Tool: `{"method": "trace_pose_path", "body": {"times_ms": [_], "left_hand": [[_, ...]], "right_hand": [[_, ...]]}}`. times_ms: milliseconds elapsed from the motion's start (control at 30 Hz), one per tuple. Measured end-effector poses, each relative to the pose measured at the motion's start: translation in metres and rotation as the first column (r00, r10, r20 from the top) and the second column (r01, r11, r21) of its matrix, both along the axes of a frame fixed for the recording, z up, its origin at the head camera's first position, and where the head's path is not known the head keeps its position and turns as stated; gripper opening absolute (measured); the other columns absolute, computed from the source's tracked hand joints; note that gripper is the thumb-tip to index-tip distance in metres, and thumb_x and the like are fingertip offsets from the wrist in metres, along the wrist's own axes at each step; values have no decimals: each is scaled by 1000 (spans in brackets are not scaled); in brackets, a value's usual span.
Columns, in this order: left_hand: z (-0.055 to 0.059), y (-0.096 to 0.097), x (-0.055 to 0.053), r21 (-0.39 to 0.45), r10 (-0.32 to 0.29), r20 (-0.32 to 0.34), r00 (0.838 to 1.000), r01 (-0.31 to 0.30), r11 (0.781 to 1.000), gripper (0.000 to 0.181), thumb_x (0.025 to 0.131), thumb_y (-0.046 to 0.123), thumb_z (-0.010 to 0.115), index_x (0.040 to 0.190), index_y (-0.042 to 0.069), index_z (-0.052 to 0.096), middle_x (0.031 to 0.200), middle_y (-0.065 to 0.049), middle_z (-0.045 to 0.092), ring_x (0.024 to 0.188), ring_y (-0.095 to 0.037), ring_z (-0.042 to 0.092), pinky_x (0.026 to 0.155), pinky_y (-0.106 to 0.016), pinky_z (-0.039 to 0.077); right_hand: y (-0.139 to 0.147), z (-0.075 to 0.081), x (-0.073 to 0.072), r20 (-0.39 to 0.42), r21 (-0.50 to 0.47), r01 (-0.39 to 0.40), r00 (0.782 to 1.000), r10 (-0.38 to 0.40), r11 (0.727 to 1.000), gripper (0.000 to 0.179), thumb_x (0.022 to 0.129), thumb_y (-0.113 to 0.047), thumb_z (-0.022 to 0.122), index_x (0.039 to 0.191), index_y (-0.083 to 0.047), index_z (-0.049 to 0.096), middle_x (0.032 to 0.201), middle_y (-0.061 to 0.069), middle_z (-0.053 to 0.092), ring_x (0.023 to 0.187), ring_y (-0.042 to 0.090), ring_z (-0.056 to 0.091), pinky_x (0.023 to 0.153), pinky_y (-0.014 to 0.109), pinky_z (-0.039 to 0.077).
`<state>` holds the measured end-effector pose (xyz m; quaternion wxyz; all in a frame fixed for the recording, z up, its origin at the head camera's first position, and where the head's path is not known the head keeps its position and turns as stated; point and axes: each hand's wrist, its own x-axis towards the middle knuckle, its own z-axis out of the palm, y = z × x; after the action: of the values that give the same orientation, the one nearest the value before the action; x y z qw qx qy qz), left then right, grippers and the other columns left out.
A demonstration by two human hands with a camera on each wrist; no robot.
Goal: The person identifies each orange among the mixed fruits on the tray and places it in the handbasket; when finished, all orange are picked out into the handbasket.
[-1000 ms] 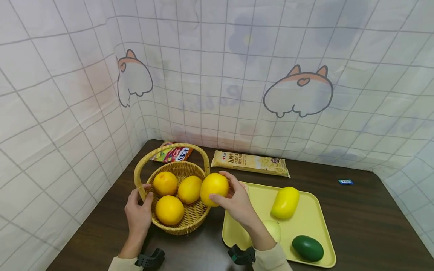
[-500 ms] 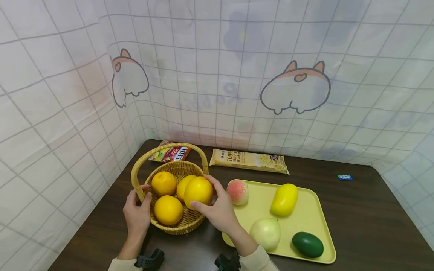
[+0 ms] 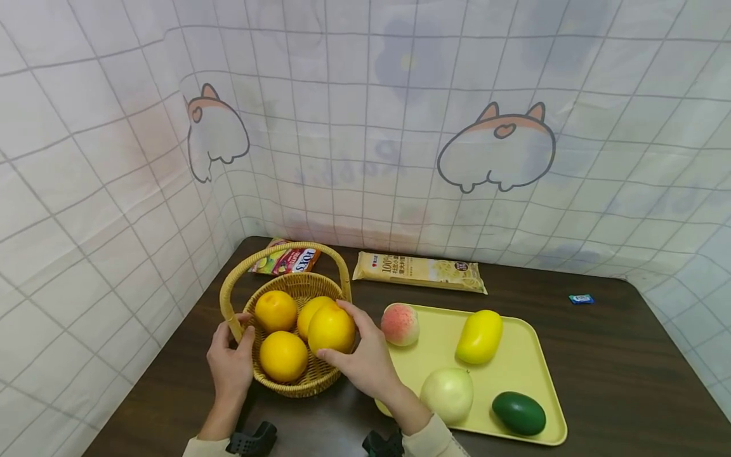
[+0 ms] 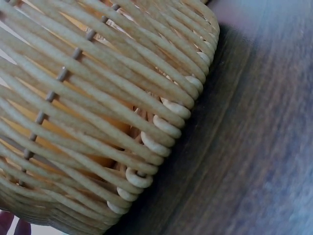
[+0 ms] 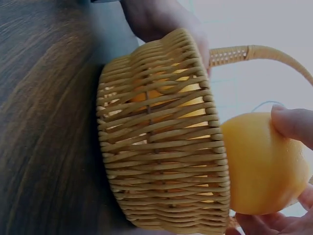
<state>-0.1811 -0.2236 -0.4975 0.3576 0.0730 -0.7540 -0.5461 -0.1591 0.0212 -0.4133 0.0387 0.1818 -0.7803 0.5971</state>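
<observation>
A wicker basket (image 3: 299, 387) with an arched handle stands on the dark table, holding several oranges, among them a front orange (image 3: 283, 356) and a back-left orange (image 3: 276, 310). My left hand (image 3: 231, 365) grips the basket's left rim at the handle's foot; the left wrist view shows mostly the woven wall (image 4: 98, 88). Between thumb and fingers, my right hand (image 3: 365, 358) holds another orange (image 3: 331, 328) at the basket's right side. In the right wrist view this orange (image 5: 264, 164) is at rim height, its lower part hidden behind the woven side (image 5: 161, 147).
Right of the basket lies a yellow tray (image 3: 516, 362) with a peach (image 3: 400, 324), a mango (image 3: 480, 336), a pale green round fruit (image 3: 447, 395) and a dark green oval fruit (image 3: 518, 413). Behind are a candy bag (image 3: 288, 259), a noodle packet (image 3: 419, 271) and a small blue packet (image 3: 581, 299).
My right hand has carried the orange leftward from beside the basket to over its right part, then slightly lower. The peach on the tray has come into view. My left hand keeps its grip.
</observation>
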Motion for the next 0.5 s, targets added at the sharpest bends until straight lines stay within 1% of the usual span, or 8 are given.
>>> {"method": "trace_pose_path", "body": {"times_ms": [67,167,267,400,500], "left_hand": [[-1,-1,0,-3,4,-4,1000,-4,1000,21,90,-1,65,112,1,67,108,-9,65,93,-5,55,78,-19,39],[-1,-1,-1,-7,5,-9,1000,-5,1000,21,90,-1,66,112,1,67,108,-10,66,93,-6,55,77,-19,39],[-1,0,0,-6,0,-6,1000,0,1000,21,91,0,65,112,1,67,108,-10,66,94,-7,55,78,-19,40],[0,0,1,-6,-3,-5,1000,3,1000,21,91,1,65,112,1,67,108,-10,65,95,-6,56,79,-20,40],[0,0,1,-4,1,-4,1000,-1,1000,20,91,2,65,112,1,67,108,-9,65,94,-5,55,78,-19,40]], "right_hand": [[-1,-12,-5,-14,22,3,1000,-3,1000,76,77,-22,83,143,-13,47,142,6,50,123,24,53,100,47,43],[-2,-34,-14,-26,46,8,1000,-7,999,80,75,-31,84,144,-18,46,143,-1,50,124,20,52,100,46,43],[-3,-36,-14,-17,65,3,1000,-2,998,80,75,-31,85,144,-16,47,142,-1,50,123,20,53,100,45,43],[-5,-38,-14,-17,82,-1,1000,3,997,75,75,-30,85,140,-17,50,135,-1,54,117,19,56,98,43,45],[-5,-40,-15,-23,53,-5,1000,6,999,67,76,-24,84,136,-13,54,129,2,58,113,20,57,97,43,45]]}}
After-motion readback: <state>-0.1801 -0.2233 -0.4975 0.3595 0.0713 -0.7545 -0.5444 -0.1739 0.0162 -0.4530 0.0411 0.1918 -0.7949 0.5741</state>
